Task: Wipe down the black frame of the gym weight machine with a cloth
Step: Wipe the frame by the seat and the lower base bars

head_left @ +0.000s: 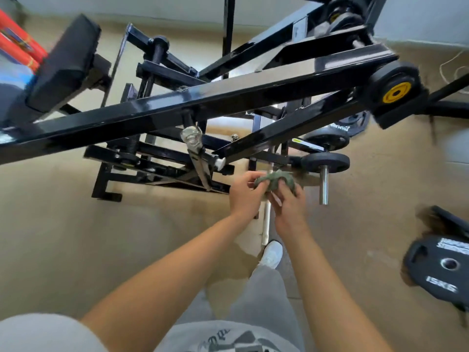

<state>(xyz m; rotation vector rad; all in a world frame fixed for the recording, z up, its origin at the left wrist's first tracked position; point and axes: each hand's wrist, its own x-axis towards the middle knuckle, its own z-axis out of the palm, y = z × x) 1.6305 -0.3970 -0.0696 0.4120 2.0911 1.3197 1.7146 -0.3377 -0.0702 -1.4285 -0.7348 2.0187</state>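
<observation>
Looking down from a head-worn camera, a person's two bare arms reach forward toward a black gym weight machine. The left hand (244, 196) and right hand (289, 207) meet near the middle of the view. Both have their fingers curled round a small crumpled green cloth (275, 179), pinching it between them. The cloth is bunched into a wad and held in the air just in front of the machine's lower parts. As far as can be told, it touches none of the metal.

The black frame (177, 107) fills the upper half of the view. One long glossy square beam runs from the left edge up to a black roller with a yellow hub (396, 92) at upper right. A second beam and a tangle of cross-members lie below it. A black pad (66, 64) sits at upper left. A chrome peg (324, 185) stands just right of the hands. A large black weight plate (441, 270) lies on the tan floor (76, 237) at far right, well apart.

The step in hand appears to be readying the cloth, gathering or folding it, rather than wiping. The next move probably calls for one hand to take a firm hold of the wad and raise it to the nearest beam. It would then press the cloth flat against the paint and draw it along the length, working round bolts and brackets.
</observation>
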